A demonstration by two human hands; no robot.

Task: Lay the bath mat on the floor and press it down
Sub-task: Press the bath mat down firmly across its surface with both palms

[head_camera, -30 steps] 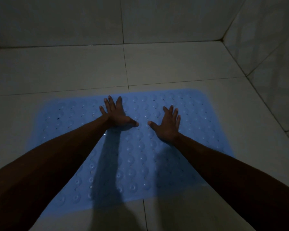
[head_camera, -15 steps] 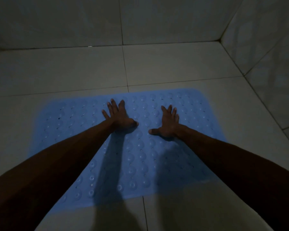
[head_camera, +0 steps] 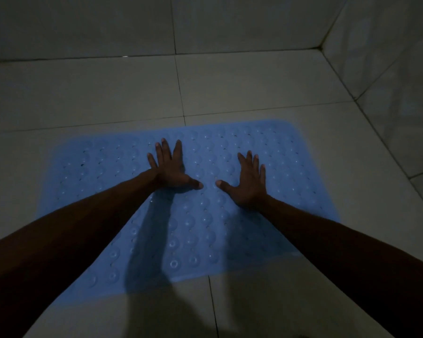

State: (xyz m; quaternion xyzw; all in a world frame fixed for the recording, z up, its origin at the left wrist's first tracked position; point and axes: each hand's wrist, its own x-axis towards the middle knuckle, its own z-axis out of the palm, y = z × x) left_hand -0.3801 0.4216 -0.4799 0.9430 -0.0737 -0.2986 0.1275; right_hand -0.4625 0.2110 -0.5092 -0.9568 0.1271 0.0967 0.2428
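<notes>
Head view: the blue bath mat (head_camera: 230, 215) lies flat on the tiled floor (head_camera: 108, 93), near the right wall (head_camera: 388, 69). The left hand (head_camera: 171, 167) and right hand (head_camera: 250, 184) press on its middle, fingers spread straight, grasping nothing.

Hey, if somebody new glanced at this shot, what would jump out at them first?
The light blue bath mat dotted with small round bumps, lying flat on the dim tiled floor, is the one patch of colour. On its middle, the left hand and the right hand lie palm down with fingers spread, thumbs pointing toward each other but apart. The two bare forearms reach in from the bottom corners, and tiled walls meet at the far right corner.
</notes>
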